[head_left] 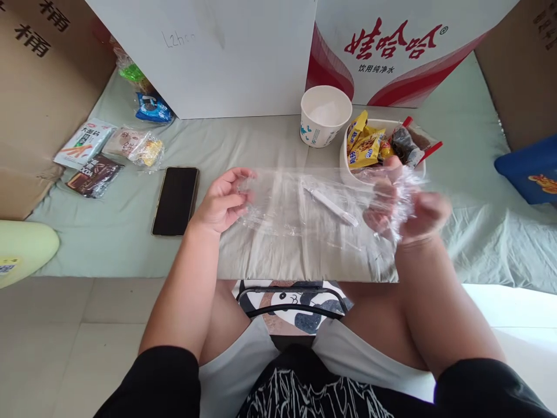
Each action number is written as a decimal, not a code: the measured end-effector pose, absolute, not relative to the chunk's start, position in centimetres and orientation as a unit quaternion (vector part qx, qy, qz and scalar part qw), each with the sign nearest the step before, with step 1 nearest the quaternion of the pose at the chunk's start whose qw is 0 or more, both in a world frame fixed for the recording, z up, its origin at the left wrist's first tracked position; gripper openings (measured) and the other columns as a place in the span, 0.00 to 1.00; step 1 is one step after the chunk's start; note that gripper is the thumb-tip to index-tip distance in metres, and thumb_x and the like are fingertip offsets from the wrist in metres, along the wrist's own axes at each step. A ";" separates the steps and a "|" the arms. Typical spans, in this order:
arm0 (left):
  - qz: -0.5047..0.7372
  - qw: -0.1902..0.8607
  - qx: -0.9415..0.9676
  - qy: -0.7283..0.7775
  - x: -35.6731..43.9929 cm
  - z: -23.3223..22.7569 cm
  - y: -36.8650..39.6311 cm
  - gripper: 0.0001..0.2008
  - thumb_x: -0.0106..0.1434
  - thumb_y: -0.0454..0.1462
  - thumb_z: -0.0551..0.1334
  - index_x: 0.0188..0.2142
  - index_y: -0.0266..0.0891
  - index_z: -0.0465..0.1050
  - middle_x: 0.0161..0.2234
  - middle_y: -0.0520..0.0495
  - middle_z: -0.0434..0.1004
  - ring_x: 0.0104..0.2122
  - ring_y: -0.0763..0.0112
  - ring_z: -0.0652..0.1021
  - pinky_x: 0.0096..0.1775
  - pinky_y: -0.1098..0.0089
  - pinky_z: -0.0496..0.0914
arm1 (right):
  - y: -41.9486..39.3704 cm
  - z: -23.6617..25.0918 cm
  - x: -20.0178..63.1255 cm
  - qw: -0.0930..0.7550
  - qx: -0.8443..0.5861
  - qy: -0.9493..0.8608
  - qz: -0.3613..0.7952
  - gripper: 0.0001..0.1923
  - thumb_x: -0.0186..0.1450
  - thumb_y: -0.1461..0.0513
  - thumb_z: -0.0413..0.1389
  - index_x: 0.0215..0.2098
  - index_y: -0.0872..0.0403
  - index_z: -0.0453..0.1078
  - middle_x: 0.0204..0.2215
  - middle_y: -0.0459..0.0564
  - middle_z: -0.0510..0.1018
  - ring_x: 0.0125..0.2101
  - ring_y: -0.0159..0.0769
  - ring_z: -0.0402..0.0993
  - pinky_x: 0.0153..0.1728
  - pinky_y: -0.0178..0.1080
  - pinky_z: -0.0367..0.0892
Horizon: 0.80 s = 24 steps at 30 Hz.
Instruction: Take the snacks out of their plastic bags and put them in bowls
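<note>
Apparent spreading step: left hand pinching clear plastic film at left, right hand clasping its bunched end; next move likely needs even tension.

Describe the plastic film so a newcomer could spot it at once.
Start at the white box. Nearer the person, past the cup, the film spans from left hand to right hand. It is see-through and crinkled, unlike the opaque cup.

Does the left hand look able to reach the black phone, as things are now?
Probably yes: the phone lies beside the left hand, with nothing visible between them. But this hand seems to hold the clear plastic film, so it might need to release that first.
</note>
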<state>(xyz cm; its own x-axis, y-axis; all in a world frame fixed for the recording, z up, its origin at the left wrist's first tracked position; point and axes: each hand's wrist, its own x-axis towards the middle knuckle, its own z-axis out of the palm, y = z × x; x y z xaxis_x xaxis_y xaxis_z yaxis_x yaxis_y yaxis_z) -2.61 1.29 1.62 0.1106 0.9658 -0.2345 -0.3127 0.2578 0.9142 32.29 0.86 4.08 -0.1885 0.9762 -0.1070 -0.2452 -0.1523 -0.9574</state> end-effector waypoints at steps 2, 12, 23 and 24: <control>0.485 0.676 0.359 0.422 -2.8 1.6 1.3 0.23 0.40 0.29 0.70 0.39 0.46 0.81 0.50 0.46 0.81 0.24 0.80 0.70 0.15 0.79 0.47 | 0.8 4.1 32.2 0.451 -0.398 -0.423 0.678 0.30 0.53 0.33 0.60 0.41 0.44 0.68 0.15 0.33 0.58 0.12 0.26 0.51 0.18 0.35 0.54; 0.322 0.761 0.411 0.386 -2.0 1.5 1.3 0.34 0.44 0.32 0.75 0.53 0.49 0.79 0.49 0.41 0.84 0.30 0.69 0.82 0.18 0.78 0.58 | -0.1 2.2 25.1 0.118 -0.302 -0.457 0.828 0.25 0.55 0.47 0.73 0.40 0.52 0.73 0.30 0.48 0.83 0.25 0.33 0.79 0.24 0.35 0.74; 0.342 0.725 0.459 0.384 1.2 0.0 0.4 0.33 0.48 0.46 0.80 0.53 0.42 0.78 0.44 0.41 0.86 0.41 0.58 0.86 0.43 0.62 0.79 | -0.2 1.5 23.4 0.327 -0.488 -0.542 0.602 0.16 0.56 0.55 0.68 0.27 0.50 0.65 0.18 0.40 0.71 0.18 0.27 0.64 0.20 0.34 0.60; 0.337 0.701 0.477 0.409 1.5 -0.1 0.3 0.25 0.53 0.43 0.77 0.50 0.42 0.79 0.39 0.43 0.86 0.35 0.62 0.85 0.38 0.64 0.78 | -0.1 1.5 23.4 0.333 -0.488 -0.541 0.599 0.16 0.55 0.55 0.68 0.28 0.50 0.66 0.19 0.40 0.70 0.19 0.27 0.64 0.21 0.35 0.60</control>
